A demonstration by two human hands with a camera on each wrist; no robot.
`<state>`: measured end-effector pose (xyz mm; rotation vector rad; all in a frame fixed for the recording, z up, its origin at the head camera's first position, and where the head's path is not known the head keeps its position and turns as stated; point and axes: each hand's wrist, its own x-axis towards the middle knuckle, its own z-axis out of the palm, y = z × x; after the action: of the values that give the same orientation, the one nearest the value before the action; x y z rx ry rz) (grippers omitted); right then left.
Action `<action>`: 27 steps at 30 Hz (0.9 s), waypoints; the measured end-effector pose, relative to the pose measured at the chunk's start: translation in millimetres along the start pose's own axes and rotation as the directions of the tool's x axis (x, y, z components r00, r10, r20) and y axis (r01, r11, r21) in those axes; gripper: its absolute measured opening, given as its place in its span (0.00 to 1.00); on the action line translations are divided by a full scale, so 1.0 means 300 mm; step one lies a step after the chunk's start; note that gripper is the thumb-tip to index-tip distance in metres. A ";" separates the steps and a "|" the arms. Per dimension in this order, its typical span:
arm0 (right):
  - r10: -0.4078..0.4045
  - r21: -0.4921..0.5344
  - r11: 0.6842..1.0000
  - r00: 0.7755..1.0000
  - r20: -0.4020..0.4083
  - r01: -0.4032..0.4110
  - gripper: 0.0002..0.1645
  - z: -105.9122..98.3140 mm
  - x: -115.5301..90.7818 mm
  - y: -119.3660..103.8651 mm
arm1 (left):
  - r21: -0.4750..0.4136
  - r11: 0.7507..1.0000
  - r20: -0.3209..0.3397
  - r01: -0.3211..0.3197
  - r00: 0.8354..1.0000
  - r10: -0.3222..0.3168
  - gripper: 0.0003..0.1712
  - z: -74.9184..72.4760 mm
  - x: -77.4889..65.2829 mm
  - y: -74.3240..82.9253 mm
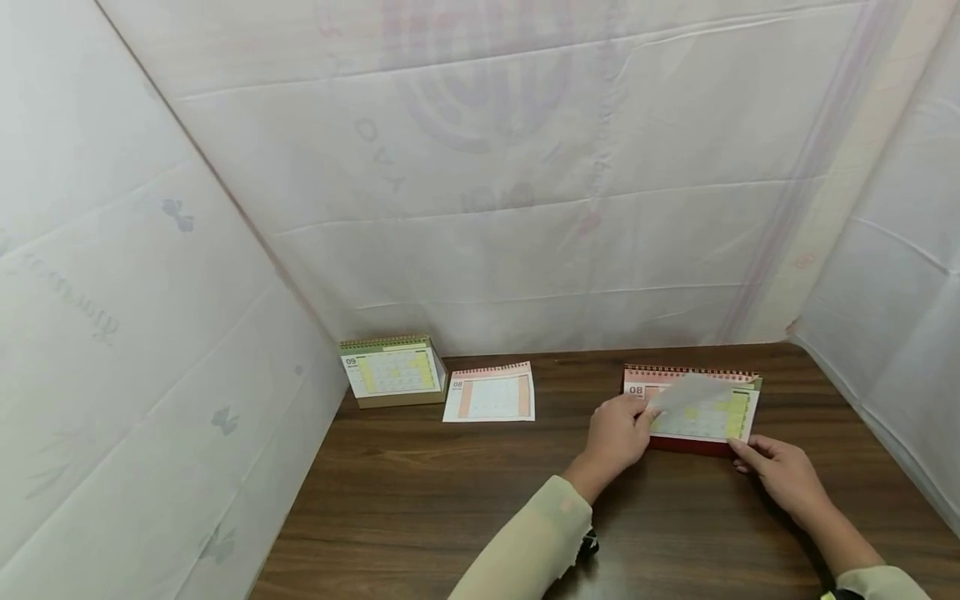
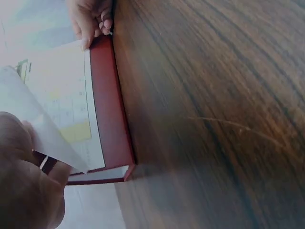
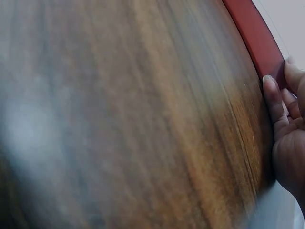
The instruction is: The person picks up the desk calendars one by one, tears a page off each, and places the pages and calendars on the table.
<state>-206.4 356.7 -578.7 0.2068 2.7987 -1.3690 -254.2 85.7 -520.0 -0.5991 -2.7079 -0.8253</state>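
Observation:
A desk calendar with a dark red base and a spiral binding stands at the right of the table. My left hand pinches a page by its lower left part, and that page is curled up off the sheets. Beneath it a page with yellow columns shows. At the calendar's lower right corner, my right hand grips the edge; in the right wrist view its thumb lies on the front and other fingers are at the red base's end.
A second desk calendar, marked 09, stands at the back left. Beside it lies a loose sheet marked 08, with a torn-looking top edge. White printed sheeting walls the wooden table at the back and sides.

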 end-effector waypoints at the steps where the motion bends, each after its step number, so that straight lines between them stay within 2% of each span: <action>1: -0.005 0.004 1.000 1.000 -0.001 0.005 0.33 0.001 0.000 0.000 | 0.015 1.000 0.015 0.004 1.000 -0.004 0.19 -0.002 -0.002 0.007; 4: -0.024 0.013 1.000 1.000 -0.004 0.024 0.31 0.004 -0.001 0.000 | 0.087 0.996 0.049 0.012 0.999 -0.016 0.12 -0.006 -0.009 0.035; 6: -0.029 0.021 0.999 1.000 -0.009 0.029 0.30 0.006 -0.003 0.001 | 0.152 0.988 0.053 -0.005 0.999 -0.003 0.11 -0.007 -0.011 0.057; 7: -0.029 0.024 0.999 0.999 -0.014 0.029 0.29 0.007 -0.003 0.001 | 0.193 0.981 0.052 -0.028 0.999 0.018 0.12 -0.007 -0.011 0.068; 11: -0.023 0.046 0.999 1.000 -0.011 0.023 0.31 0.008 -0.003 0.003 | 0.324 0.936 0.033 -0.137 0.991 0.133 0.03 -0.006 -0.004 0.110; 13: -0.022 0.055 0.998 1.000 -0.013 0.022 0.31 0.009 -0.003 0.002 | 0.354 0.920 0.034 -0.170 0.985 0.169 0.05 -0.006 -0.001 0.131; 17: -0.012 0.044 0.999 1.000 -0.013 0.013 0.30 0.010 -0.003 0.002 | 0.381 0.907 0.033 -0.180 0.983 0.181 0.09 -0.007 0.006 0.161; 21: 0.006 0.040 0.999 1.000 -0.001 -0.006 0.31 0.006 -0.002 -0.001 | 0.374 0.911 0.009 -0.175 0.983 0.185 0.09 -0.008 0.020 0.160; 27: 0.019 0.030 0.999 1.000 0.007 -0.019 0.33 -0.003 -0.002 -0.004 | 0.269 0.953 -0.025 -0.137 0.988 0.150 0.11 0.006 0.036 0.144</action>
<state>-205.9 356.7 -577.1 0.2289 2.7652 -1.4052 -244.6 122.7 -497.1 -0.6946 -2.6336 -0.4229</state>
